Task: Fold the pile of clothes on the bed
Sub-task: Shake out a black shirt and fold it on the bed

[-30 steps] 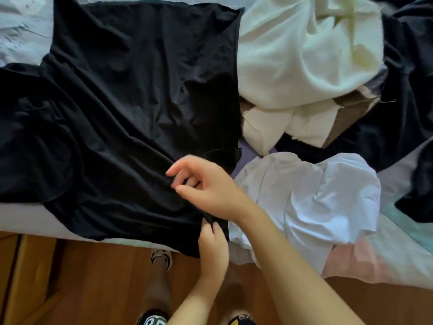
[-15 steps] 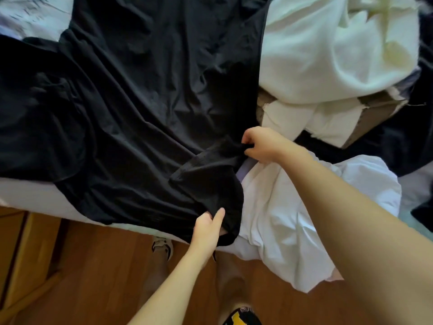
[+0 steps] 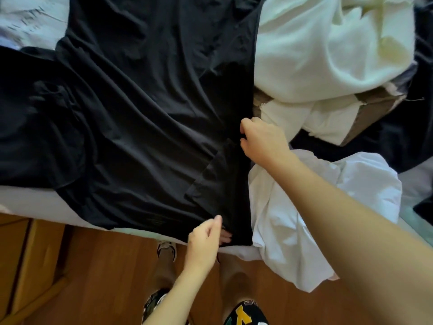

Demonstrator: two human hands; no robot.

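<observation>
While standing at the bed [image 3: 35, 202] edge: left hand [image 3: 203, 240] pinching black shirt [image 3: 140, 113] hem, fingers tucked under. Further up, right hand [image 3: 260, 139] curled round its right edge. Spread flat on bed; white pile [image 3: 323, 50] beyond.

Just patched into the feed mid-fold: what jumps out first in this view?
The big black garment spread flat across the bed dominates the left and centre. Both hands work its right edge: the right hand grips the fabric midway up, and the left hand pinches the hem at the near edge of the bed. To the right lie unfolded clothes: a crumpled white shirt near the bed edge and a cream heap behind it.
</observation>
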